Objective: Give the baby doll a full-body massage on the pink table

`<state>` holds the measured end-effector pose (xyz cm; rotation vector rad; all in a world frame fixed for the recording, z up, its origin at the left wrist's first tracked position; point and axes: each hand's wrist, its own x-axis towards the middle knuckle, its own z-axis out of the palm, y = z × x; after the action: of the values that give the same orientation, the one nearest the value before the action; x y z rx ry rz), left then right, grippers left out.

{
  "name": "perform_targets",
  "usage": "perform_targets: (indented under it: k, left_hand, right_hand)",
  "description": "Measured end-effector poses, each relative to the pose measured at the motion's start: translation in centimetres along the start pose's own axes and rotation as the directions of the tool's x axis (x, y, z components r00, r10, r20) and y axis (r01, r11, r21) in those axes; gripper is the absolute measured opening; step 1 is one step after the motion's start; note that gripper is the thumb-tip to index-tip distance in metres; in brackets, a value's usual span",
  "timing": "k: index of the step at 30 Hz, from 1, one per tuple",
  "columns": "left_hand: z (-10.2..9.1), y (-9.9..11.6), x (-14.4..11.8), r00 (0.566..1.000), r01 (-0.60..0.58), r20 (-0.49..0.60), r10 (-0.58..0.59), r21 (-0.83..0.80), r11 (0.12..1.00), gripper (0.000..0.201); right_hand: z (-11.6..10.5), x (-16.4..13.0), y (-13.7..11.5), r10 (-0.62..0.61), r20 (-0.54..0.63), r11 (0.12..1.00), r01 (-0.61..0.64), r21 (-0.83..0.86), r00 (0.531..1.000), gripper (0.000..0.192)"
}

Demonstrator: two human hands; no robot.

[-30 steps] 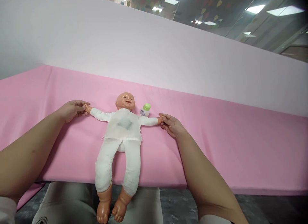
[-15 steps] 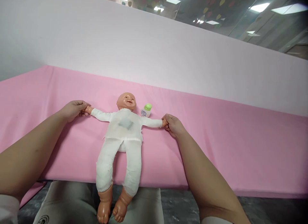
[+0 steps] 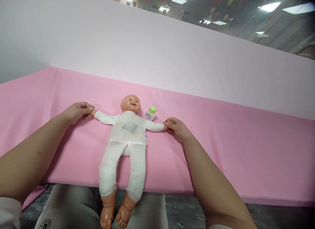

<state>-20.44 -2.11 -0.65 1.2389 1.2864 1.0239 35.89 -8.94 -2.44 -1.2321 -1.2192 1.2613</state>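
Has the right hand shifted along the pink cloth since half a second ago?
No. The right hand grips the doll's hand, level with the green-capped bottle, as before.

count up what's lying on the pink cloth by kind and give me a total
Dolls: 1, the doll in white, each arm held by the left hand and right hand
Bottles: 1, the green-capped bottle
Total: 2

Both bare forearms stretched forward and apart; the left hand [image 3: 77, 111] and right hand [image 3: 177, 128] each kept a closed fingertip grip.
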Motion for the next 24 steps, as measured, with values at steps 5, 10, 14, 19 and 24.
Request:
perform_targets:
  k: [5, 10, 14, 19, 24]
  left_hand:
    - [0.3, 0.0, 0.1, 1.0, -0.003, -0.031, 0.003, -0.007, 1.0, 0.039]
    - [0.6, 0.3, -0.2, 0.996, 0.033, -0.078, -0.037, -0.047, 0.998, 0.033]
    - [1.1, 1.1, -1.2, 0.998, 0.004, -0.055, -0.011, -0.137, 0.991, 0.043]
    - [2.4, 1.6, -2.1, 0.981, 0.02, 0.194, 0.005, -0.126, 0.992, 0.061]
    - [3.7, 2.4, -2.9, 0.992, -0.096, 0.078, 0.098, -0.027, 0.995, 0.062]
  right_hand:
    - [0.2, 0.8, 0.7, 0.005, -0.096, 1.0, -0.008, -0.025, 0.995, 0.046]
    - [0.1, 1.1, 1.0, 0.01, -0.167, 1.0, -0.014, -0.021, 0.986, 0.045]
    - [1.0, 0.8, 0.5, -0.014, -0.207, 0.998, 0.025, 0.05, 0.978, 0.049]
    - [3.0, -0.2, -0.6, -0.032, -0.05, 0.975, 0.042, 0.219, 0.998, 0.061]
    - [3.7, -0.7, -1.3, -0.026, -0.035, 0.997, 0.023, -0.071, 0.999, 0.059]
